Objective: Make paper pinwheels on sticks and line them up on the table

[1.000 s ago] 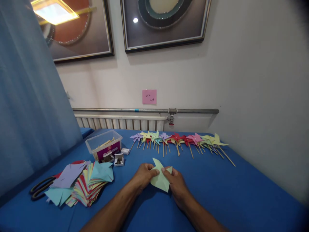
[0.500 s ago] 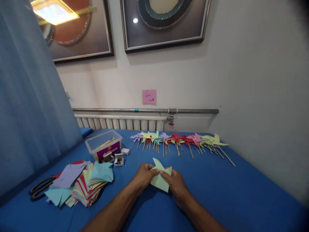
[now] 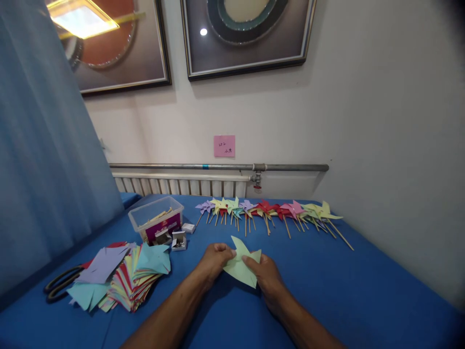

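Observation:
A pale green paper pinwheel (image 3: 241, 269), partly folded with pointed tips sticking out, is held above the blue table between my two hands. My left hand (image 3: 215, 261) pinches its left edge between thumb and fingers. On the other side, my right hand (image 3: 267, 276) grips it, the thumb lying on the paper near the middle and the fingers hidden behind. To the left lies a stack of cut coloured paper (image 3: 136, 281), with a purple sheet (image 3: 103, 264) beside it. Black-handled scissors (image 3: 60, 286) are partly covered by the sheets.
A clear plastic box (image 3: 156, 218) of wooden sticks stands back left. Small white boxes (image 3: 179, 241) sit by it, one open with tiny metal pieces. Finished pinwheels on sticks (image 3: 267, 208) lie in a row along the back. A blue curtain (image 3: 47, 145) hangs at left.
My left thumb has slid from the middle of the pale green paper to its left edge. The paper shows more of its face and has turned slightly; the table items are unmoved.

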Available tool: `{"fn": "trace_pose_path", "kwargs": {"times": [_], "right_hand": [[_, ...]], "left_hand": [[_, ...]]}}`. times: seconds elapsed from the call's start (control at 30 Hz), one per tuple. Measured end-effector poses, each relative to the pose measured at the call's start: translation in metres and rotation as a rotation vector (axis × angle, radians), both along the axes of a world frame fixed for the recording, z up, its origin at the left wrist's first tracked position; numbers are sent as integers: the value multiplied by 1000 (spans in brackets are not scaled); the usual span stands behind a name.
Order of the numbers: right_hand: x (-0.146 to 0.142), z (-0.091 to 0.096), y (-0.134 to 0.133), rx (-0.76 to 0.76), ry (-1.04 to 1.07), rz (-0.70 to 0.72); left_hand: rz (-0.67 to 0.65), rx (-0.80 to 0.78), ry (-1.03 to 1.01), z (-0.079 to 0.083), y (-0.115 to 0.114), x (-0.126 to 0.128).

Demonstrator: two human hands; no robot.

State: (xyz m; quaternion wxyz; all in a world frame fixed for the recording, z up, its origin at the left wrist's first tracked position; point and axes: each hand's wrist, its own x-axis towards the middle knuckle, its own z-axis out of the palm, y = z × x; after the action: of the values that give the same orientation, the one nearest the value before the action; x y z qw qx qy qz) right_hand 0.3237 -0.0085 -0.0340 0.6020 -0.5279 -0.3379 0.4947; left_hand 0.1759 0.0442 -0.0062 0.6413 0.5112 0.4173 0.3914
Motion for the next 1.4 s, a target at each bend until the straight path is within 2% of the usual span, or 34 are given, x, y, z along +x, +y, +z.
{"fn": "trace_pose_path", "kwargs": {"times": [0.47, 0.67, 0.93, 1.17, 1.4], "right_hand": [[-1, 1, -3, 38, 5, 13], [0, -3, -2, 63, -21, 13], [2, -17, 10, 43, -119, 21], [-1, -1, -1, 90, -100, 61], [-2, 8, -4, 169, 124, 165]], "left_hand": [[23, 94, 96, -14, 7, 2], [23, 65, 93, -11, 4, 2], [-72, -25, 66, -11, 2, 0], [-26, -40, 51, -14, 3, 2], [52, -96, -69, -10, 10, -5]]}}
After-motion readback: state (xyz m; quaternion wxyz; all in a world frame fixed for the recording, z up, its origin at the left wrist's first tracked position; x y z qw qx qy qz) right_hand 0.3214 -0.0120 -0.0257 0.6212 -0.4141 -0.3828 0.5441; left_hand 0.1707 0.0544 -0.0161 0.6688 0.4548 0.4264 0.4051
